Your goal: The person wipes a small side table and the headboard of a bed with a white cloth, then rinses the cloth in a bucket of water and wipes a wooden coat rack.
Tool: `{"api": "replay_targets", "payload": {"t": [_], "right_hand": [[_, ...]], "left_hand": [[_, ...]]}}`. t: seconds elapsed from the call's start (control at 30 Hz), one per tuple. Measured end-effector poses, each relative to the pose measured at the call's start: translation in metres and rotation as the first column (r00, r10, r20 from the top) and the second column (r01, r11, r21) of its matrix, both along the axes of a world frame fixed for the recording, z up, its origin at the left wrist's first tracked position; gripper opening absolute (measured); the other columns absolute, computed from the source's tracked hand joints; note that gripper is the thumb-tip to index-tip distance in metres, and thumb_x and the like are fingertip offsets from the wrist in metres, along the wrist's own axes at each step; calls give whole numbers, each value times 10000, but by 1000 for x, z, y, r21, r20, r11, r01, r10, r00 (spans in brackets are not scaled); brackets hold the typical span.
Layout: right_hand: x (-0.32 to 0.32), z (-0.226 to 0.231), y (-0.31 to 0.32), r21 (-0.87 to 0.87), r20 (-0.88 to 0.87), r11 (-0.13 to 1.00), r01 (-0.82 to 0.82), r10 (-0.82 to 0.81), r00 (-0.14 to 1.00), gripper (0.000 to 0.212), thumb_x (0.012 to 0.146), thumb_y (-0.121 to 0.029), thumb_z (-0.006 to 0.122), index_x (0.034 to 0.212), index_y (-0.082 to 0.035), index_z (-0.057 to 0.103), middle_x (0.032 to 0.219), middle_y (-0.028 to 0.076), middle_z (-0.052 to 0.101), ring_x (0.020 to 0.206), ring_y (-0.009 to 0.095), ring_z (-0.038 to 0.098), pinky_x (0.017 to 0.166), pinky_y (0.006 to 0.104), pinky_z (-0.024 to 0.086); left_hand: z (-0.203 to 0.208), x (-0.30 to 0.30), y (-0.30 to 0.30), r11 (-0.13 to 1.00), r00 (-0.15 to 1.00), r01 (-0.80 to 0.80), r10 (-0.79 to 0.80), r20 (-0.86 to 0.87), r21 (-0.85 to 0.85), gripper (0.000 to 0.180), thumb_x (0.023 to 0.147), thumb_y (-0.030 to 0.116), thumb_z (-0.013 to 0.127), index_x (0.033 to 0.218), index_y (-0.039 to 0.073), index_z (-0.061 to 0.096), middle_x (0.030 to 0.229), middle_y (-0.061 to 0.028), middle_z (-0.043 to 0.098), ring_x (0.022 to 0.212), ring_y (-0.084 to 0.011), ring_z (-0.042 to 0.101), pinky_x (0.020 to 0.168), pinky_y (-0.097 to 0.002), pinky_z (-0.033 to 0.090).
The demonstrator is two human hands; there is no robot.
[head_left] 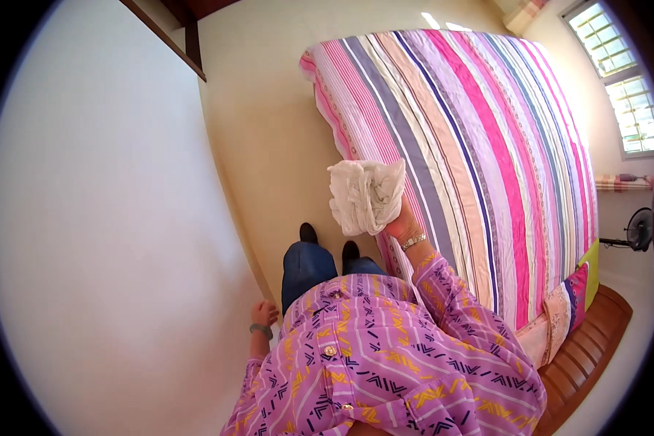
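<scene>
My right hand [402,222], with a metal watch at its wrist, is closed on a crumpled white bundle [367,196]. Thin folds are gathered in it; whether it is cloth or plastic I cannot tell. It is held up in front of me, at the near-left edge of the bed [479,160], overlapping the striped cover from this angle. The bundle hides most of the right hand's fingers. Down by my left side hangs my left hand [264,313], a dark band on its wrist. Its fingers are loosely bent and a little apart, with nothing in them.
A pale wall [109,218] runs close along my left. Tan floor [261,138] lies between it and the bed. A wooden headboard [585,356] and pillows [559,312] are at the lower right. Beyond the bed stand a black fan [638,229] and a barred window [618,73].
</scene>
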State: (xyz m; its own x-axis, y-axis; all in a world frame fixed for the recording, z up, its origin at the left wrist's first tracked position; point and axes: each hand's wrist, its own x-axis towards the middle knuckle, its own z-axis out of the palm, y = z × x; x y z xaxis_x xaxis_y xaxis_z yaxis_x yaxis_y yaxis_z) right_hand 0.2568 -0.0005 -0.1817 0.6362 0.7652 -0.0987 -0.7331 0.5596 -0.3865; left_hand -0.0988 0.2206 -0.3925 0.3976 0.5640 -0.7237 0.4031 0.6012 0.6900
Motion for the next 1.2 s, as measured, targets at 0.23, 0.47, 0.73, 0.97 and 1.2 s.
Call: {"api": "replay_targets", "payload": {"t": [0.23,0.47,0.73,0.97,1.2], "right_hand": [[-13,3,0,50,-14,998,48,-47,999,395,956,-315,412,1222,-41,516,1223,126,565,1104,295,552,973,460,438],[-29,-37,-43,18,-41,990,142,-141,989,456,945,-375,395,1255,-57,497,1274,141,529,1168,336,502,1015,543,367],[-37,-56,-42,-19,-83,1000,22,-23,996,473,943,-382,396,1284,-62,469,1311,145,494,1192,333,482,1037,541,335],[-9,-86,19,-20,44,994,-109,110,993,392,949,-303,419,1254,-67,488,1260,114,534,1154,301,514,1004,473,398],[2,-78,78,-94,175,966,-241,254,951,385,954,-270,410,1282,-79,473,1265,85,541,1155,257,518,1005,399,409]], "left_hand": [[-73,-56,-31,993,978,119,-119,-170,-10,218,877,319,488,871,111,553,718,-28,570,592,-193,579,442,-310,422],[-89,-34,102,983,935,-100,146,325,-154,115,860,206,525,886,96,541,716,-42,557,576,-177,571,401,-300,388],[3,-3,135,902,921,-351,283,269,253,158,841,206,598,927,79,560,741,-29,552,567,-124,552,410,-223,372],[-99,-41,-12,982,978,-185,187,89,-35,151,856,219,586,956,108,564,750,-53,566,545,-182,569,429,-290,415],[-134,-62,-89,985,987,99,-79,-136,144,137,869,250,547,858,114,548,690,-50,532,513,-180,507,425,-304,375]]}}
